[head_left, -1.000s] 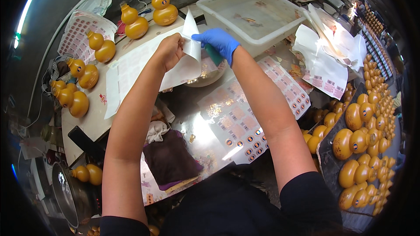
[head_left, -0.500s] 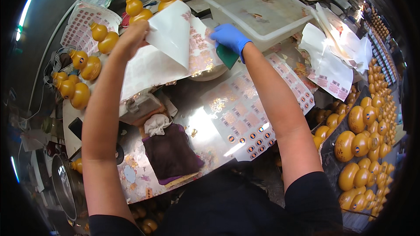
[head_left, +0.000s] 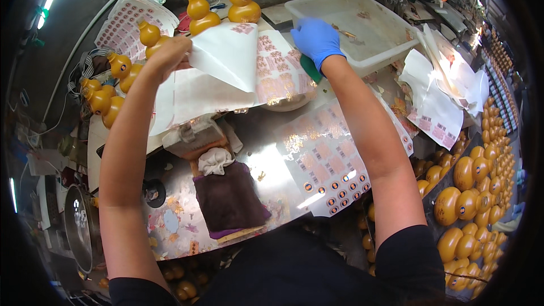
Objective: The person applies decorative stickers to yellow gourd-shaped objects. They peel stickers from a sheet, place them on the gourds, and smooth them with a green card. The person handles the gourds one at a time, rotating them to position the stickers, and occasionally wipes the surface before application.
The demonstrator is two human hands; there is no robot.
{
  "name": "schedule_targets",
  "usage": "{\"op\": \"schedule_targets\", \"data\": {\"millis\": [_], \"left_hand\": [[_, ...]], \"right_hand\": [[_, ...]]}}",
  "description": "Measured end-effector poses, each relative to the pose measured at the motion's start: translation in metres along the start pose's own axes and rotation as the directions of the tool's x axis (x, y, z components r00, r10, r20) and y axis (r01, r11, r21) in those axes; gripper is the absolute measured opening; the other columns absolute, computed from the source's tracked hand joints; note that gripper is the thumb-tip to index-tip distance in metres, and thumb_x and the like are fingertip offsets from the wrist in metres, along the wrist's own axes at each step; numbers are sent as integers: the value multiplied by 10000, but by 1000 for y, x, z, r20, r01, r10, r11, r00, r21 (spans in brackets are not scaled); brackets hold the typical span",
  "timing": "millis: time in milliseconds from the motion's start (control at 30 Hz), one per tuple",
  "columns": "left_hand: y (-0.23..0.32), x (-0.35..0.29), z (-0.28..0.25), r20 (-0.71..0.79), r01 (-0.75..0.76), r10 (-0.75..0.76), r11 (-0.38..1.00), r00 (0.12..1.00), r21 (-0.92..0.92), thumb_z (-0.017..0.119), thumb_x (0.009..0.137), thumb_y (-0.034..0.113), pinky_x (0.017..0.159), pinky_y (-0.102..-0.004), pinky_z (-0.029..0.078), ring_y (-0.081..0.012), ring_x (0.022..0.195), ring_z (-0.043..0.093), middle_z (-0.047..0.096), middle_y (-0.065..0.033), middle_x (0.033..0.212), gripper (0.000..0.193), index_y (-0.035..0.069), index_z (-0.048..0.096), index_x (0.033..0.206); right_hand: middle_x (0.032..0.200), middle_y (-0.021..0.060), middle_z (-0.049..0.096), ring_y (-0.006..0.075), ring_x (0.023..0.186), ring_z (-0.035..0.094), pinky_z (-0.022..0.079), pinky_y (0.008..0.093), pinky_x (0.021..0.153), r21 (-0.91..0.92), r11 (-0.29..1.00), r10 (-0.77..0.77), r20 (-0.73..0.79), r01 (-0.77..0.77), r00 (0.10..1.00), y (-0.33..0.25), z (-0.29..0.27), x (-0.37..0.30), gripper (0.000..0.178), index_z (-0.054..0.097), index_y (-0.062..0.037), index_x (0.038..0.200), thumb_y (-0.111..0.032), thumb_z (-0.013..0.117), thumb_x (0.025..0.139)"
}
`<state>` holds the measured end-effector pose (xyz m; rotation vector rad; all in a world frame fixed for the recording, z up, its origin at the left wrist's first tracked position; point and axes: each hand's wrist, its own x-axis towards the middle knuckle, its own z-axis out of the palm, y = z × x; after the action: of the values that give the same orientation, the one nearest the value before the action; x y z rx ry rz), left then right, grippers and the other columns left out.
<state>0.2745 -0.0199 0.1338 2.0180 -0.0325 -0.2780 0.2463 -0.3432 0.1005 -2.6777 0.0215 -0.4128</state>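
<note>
My left hand (head_left: 171, 58), bare, is closed on the edge of a white backing sheet (head_left: 224, 51) and holds it lifted and folded back. To the right of the fold lies the exposed sheet of pink and gold printed decals (head_left: 276, 68). My right hand (head_left: 316, 42), in a blue glove, is closed on a green scraper (head_left: 310, 69) at that sheet's right edge, beside the white tub; its fingers are slightly blurred. Nearer to me, a clear sheet of round labels and printed patches (head_left: 328, 153) lies flat on the metal table.
Yellow gourd-shaped bottles (head_left: 243, 3) stand along the back left, and many more (head_left: 453, 209) fill the right side. A white tub of water (head_left: 362, 31) sits at the back. Crumpled backing paper (head_left: 433, 93) lies right. A dark cloth (head_left: 229, 201) hangs near the table's front.
The view has shifted, so the scene sits farther right and lower. My left hand has drawn the backing leftward, baring more decals. My right hand has moved away from me with the scraper.
</note>
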Motion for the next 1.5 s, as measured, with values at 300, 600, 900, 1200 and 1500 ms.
{"op": "schedule_targets", "data": {"millis": [300,600,900,1200,1500], "left_hand": [[3,2,49,296,34,-39,999,955,20,540,848,143,784,-276,549,-102,720,560,517,-17,776,88,72,507,808],[-1,12,53,281,16,-42,995,959,97,529,858,154,779,-274,545,-91,721,546,505,0,774,102,88,499,786],[-2,14,46,255,-1,-17,998,967,68,533,859,159,753,-265,545,-95,711,546,512,-4,764,131,82,504,757],[5,10,46,243,-3,-32,989,969,145,535,867,190,765,-271,543,-96,725,549,523,-6,788,139,84,513,779],[10,16,34,234,-15,-22,988,972,154,532,875,215,754,-256,526,-87,719,551,536,7,790,126,108,526,810]], "right_hand": [[947,121,627,190,700,578,498,331,676,470,721,204,557,-508,805,-6,52,68,800,574,17,1169,-617,710,701],[814,111,649,191,658,595,494,300,619,544,737,140,457,-401,878,26,105,102,315,687,43,897,-231,728,747],[776,115,630,207,635,601,505,334,572,523,651,216,567,-550,795,-6,54,66,454,645,42,926,-323,789,699],[787,117,652,209,628,609,512,328,586,534,755,116,462,-380,879,29,110,110,180,655,12,822,-152,693,760],[796,130,651,195,644,619,520,300,583,591,736,90,399,-331,912,63,119,121,218,639,24,867,-174,547,872]]}}
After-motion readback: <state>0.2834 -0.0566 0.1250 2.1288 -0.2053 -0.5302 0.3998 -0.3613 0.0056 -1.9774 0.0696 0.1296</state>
